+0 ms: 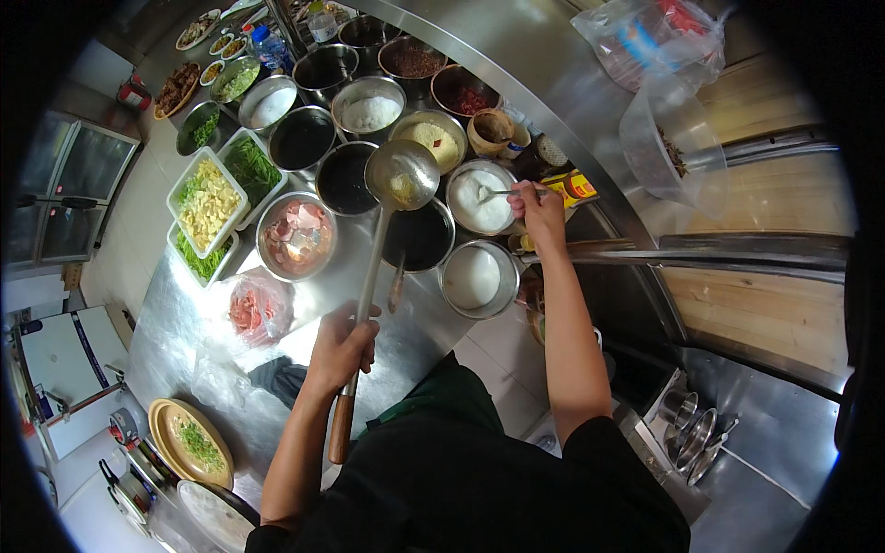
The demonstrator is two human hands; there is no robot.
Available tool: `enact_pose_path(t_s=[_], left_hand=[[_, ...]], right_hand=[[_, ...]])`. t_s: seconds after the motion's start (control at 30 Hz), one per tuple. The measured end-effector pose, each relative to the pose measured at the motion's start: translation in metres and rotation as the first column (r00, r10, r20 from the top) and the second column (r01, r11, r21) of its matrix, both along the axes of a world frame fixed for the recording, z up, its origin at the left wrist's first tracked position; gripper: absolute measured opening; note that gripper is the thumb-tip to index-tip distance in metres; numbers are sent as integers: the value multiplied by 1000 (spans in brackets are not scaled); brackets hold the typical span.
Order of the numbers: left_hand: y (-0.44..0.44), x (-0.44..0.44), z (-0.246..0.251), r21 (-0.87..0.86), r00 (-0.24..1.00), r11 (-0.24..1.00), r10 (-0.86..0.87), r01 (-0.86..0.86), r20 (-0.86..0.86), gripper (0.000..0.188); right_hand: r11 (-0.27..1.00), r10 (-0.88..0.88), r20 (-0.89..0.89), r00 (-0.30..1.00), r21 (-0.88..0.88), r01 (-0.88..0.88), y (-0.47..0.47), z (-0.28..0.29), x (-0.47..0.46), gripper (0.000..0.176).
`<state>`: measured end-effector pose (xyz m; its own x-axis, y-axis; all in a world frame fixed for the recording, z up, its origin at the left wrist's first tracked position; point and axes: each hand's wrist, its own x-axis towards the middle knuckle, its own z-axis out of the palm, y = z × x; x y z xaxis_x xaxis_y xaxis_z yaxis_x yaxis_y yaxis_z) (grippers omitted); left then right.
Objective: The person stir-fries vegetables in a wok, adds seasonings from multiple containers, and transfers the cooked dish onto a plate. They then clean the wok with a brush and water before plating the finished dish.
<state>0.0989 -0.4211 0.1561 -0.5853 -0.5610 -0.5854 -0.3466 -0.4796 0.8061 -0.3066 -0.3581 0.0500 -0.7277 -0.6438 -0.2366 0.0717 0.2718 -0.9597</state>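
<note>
My left hand grips the long metal shaft of a ladle above its wooden handle end. The ladle's bowl is over the metal pots and holds a little yellowish seasoning. In my right hand is a small metal spoon, its tip in the white granules of a steel bowl. Nearer to me stands a pot of white, milky-looking contents. A bowl of pale yellow granules sits just behind the ladle. Below the ladle's bowl is a pot of dark liquid.
Steel bowl of sliced meat, bagged meat and plastic tubs of cut vegetables are on the steel table. A shelf edge slants over the right side. A clay dish with chopped greens stands lower left.
</note>
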Motion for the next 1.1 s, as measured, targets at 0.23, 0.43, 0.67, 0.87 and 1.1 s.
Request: enact_pose_path(t_s=[0.23, 0.43, 0.67, 0.87, 1.1], left_hand=[[3, -11, 6, -111, 998, 994, -2, 9, 58, 27], [2, -30, 11, -58, 997, 996, -75, 75, -5, 27], [-1, -39, 10, -1, 994, 997, -82, 82, -66, 26], [1, -30, 11, -159, 998, 986, -46, 54, 53, 24], [-12, -51, 10, 109, 993, 994, 30, -17, -113, 27]], right_hand=[[987, -140, 7, 990, -72, 141, 17, 28, 17, 35], [992, -61, -233, 971, -125, 33, 24, 70, 34, 34], [977, 207, -370, 906, 119, -174, 13, -14, 7, 29], [998, 15, -77, 997, -62, -20, 19, 17, 7, 32], [995, 20, -422, 906, -78, -58, -5, 72, 8, 37]])
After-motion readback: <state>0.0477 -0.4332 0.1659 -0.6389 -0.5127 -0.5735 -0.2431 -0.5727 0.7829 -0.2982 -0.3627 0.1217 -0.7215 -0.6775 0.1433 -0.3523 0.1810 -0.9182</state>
